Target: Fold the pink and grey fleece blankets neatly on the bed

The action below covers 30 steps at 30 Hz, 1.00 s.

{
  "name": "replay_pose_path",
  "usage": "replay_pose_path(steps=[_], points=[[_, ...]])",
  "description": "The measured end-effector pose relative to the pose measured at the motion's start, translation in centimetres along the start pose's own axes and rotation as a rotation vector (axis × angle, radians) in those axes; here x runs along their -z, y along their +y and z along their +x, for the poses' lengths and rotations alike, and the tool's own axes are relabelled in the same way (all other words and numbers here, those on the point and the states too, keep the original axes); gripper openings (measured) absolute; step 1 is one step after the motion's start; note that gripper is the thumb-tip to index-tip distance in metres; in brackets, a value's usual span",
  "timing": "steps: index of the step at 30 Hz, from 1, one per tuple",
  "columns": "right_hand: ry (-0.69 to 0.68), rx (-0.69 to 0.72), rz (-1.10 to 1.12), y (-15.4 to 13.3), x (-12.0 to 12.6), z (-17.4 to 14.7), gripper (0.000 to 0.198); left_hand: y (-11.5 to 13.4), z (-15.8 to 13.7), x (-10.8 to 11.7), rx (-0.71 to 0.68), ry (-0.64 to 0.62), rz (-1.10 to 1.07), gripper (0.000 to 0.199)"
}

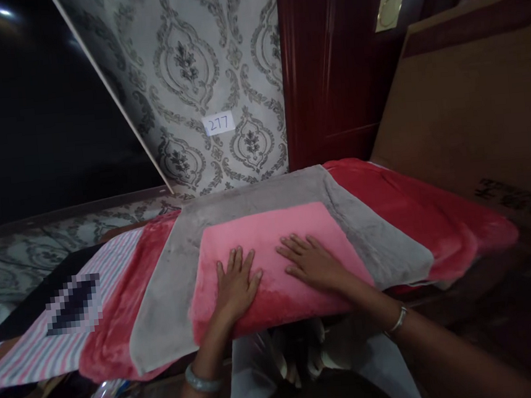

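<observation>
A pink plush cloth [263, 230], folded into a thick rectangular bundle, lies before me with its near edge at the front of the surface. My left hand [238, 285] rests flat on its left part, fingers spread, a bangle on the wrist. On the right part my right hand [312, 263] also lies flat with the fingers apart; that wrist wears a thin bracelet. Beneath the bundle is a spread grey plush cloth [163, 307]. Red plush cloth [401, 212] shows out past the grey one at both sides.
A striped cloth [117, 255] lies at the left, beside a large dark screen [45, 119]. Behind are patterned wallpaper with a paper label [218, 123] reading 277 and a dark red door [328, 63]. A large cardboard box [479, 93] stands at the right.
</observation>
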State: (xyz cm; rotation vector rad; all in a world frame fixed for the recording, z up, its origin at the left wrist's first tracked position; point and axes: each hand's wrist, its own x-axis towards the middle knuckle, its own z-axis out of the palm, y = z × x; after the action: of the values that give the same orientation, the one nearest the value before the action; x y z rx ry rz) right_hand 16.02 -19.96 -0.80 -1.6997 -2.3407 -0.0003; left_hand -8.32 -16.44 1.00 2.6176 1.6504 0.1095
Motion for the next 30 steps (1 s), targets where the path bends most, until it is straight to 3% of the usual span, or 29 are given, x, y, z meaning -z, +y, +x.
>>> replay_pose_path(steps=[6, 9, 12, 15, 18, 20, 26, 30], points=[[-0.026, -0.370, -0.034, 9.2, 0.9, -2.4, 0.058, -0.1, 0.2, -0.1, -0.019, 0.064, -0.006, 0.058], [-0.024, -0.534, -0.043, 11.4, 1.3, -4.2, 0.059, 0.1, 0.0, -0.2, -0.014, 0.069, -0.014, 0.058], [0.142, -0.544, -0.086, 9.9, 2.2, -5.0, 0.059, 0.3, 0.0, -0.2, -0.006, 0.044, -0.027, 0.060], [0.292, -0.354, -0.068, 5.5, 2.7, -4.7, 0.056, 0.3, 0.1, 0.2, -0.004, 0.031, -0.044, 0.060], [0.230, -0.156, -0.018, 1.2, 2.1, -3.8, 0.053, 0.4, -0.4, 0.9, -0.021, 0.058, -0.075, 0.058], [0.150, -0.109, 0.013, -0.3, 1.2, -3.2, 0.052, 0.8, -1.3, 1.3, -0.069, 0.081, -0.097, 0.057], [0.072, -0.137, 0.013, 0.1, -1.0, -3.1, 0.055, 3.8, -4.5, 0.8, -0.407, 0.027, -0.086, 0.066], [0.068, -0.139, 0.002, 0.1, -1.3, -3.4, 0.055, 3.5, -3.8, 0.4, -0.353, 0.012, -0.068, 0.068]])
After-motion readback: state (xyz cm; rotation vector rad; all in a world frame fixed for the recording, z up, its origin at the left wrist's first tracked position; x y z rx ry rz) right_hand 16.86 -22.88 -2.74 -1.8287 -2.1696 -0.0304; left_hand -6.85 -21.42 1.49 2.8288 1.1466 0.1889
